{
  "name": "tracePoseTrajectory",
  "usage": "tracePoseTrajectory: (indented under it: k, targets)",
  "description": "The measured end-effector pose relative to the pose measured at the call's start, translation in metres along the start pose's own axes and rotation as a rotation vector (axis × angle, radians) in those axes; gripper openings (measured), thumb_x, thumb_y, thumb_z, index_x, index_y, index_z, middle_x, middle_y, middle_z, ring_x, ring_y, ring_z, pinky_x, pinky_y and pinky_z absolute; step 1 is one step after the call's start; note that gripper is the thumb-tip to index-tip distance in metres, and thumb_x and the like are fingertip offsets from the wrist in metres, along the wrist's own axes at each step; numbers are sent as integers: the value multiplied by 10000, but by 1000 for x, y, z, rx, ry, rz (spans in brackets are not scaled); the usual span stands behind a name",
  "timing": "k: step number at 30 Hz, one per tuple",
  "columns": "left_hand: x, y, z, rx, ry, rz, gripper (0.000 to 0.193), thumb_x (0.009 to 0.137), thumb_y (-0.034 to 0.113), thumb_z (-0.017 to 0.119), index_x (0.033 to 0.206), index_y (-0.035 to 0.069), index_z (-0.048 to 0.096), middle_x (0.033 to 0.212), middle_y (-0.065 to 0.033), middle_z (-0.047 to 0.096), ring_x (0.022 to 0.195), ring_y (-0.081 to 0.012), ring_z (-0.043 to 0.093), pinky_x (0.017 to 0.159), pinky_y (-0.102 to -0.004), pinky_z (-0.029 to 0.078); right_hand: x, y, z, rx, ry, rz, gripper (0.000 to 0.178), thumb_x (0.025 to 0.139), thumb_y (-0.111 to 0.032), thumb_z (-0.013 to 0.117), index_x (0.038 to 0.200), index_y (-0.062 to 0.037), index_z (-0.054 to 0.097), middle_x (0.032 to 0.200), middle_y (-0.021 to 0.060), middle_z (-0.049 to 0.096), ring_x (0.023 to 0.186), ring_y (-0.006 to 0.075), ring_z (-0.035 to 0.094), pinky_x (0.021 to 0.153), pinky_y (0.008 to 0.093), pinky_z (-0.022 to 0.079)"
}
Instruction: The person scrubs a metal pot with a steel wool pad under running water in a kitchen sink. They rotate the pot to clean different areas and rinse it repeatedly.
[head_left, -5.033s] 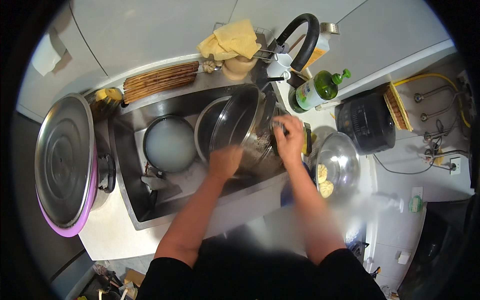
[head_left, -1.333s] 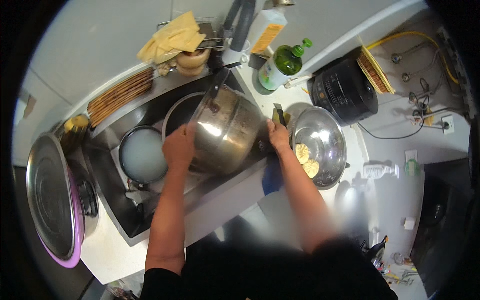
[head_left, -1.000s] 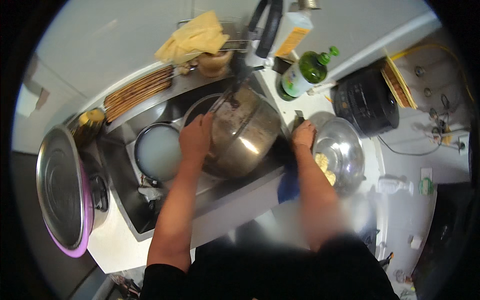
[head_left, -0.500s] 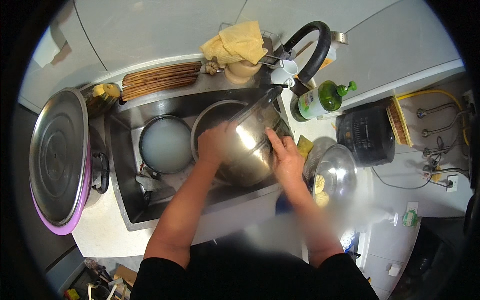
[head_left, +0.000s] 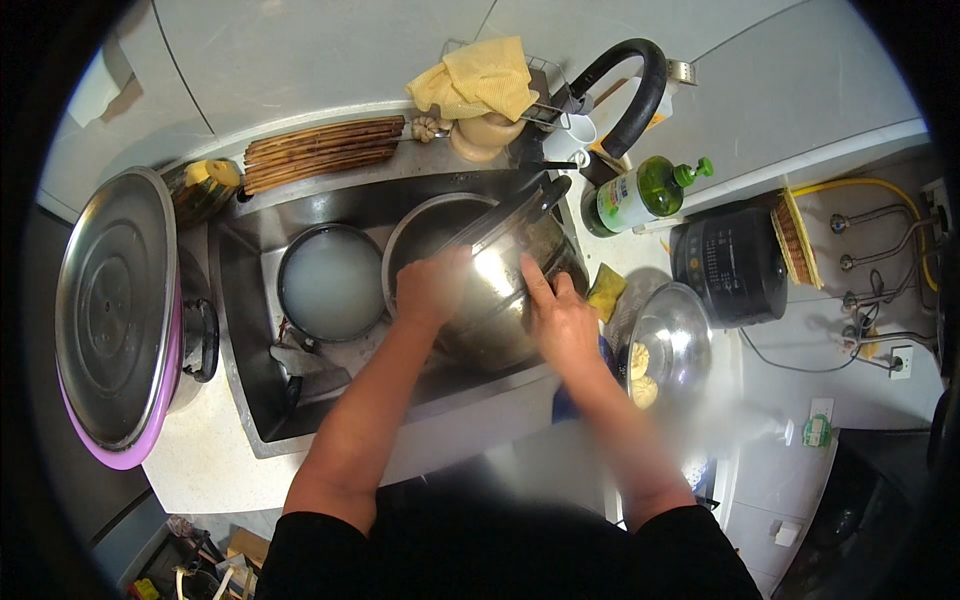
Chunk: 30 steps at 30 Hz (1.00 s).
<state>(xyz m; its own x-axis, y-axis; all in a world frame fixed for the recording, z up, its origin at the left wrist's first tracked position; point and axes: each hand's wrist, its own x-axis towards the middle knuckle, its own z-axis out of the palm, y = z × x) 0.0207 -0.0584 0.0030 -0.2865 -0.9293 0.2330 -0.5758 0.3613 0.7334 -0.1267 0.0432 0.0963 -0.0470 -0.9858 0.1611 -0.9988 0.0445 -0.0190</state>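
In the sink (head_left: 232, 340), a large steel pot (head_left: 500, 325) is tilted on its side. Its black handle (head_left: 553, 192) points up toward the tap. My left hand (head_left: 430, 290) is closed at the pot's lower left rim, fingertips partly blurred and hidden. Against the pot's outer wall lies my right hand (head_left: 568, 330), index finger stretched out and the other fingers partly bent. Behind the pot stands a round steel basin (head_left: 420, 225). To its left, a bowl (head_left: 333, 285) holds cloudy whitish water.
A lidded purple-sided pan (head_left: 115, 320) stands left of the sink. Along the back are brown sticks (head_left: 325, 155), a yellow cloth (head_left: 480, 80) and a black tap (head_left: 645, 100). On the right are a green soap bottle (head_left: 640, 195), a sponge (head_left: 605, 292), a steel bowl (head_left: 675, 340) and a black cooker (head_left: 730, 265).
My right hand has slid slightly down and to the left along the pot's wall. My left hand stays at the rim, and the pot has hardly moved.
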Motion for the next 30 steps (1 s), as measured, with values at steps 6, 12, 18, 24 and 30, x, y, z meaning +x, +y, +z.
tracePoseTrajectory:
  k: [6,12,18,24,30]
  targets:
    - [1,1,-3,-20,42,71,371,968,311,423,840,69,674,694,-191,630,624,-389,609,586,-467,489,11,-2,5,3,51,15,644,771,-79,614,1371,-238,442,791,145,509,593,346,604,522,456,500]
    - [4,2,-2,46,12,55,393,971,303,420,767,63,656,675,-190,622,605,-389,600,568,-471,479,-13,6,4,2,-12,38,658,766,-77,621,1376,-238,437,791,149,514,579,347,602,513,457,498]
    - [5,3,-4,-16,45,88,395,967,314,429,755,69,653,672,-190,618,609,-390,598,570,-474,478,7,2,10,1,59,-7,695,760,-70,625,1397,-253,412,772,137,498,599,330,604,514,439,500]
    - [6,2,-3,10,14,81,381,966,318,435,784,75,665,685,-187,622,626,-386,603,575,-472,479,-12,9,6,-35,16,-58,671,771,-70,621,1388,-248,427,756,130,488,591,317,592,513,428,498]
    - [7,2,-7,-12,4,89,365,963,317,440,833,76,681,711,-186,631,642,-387,608,587,-471,485,7,4,12,40,72,6,636,788,-98,620,1377,-261,448,748,140,493,584,332,589,501,435,494]
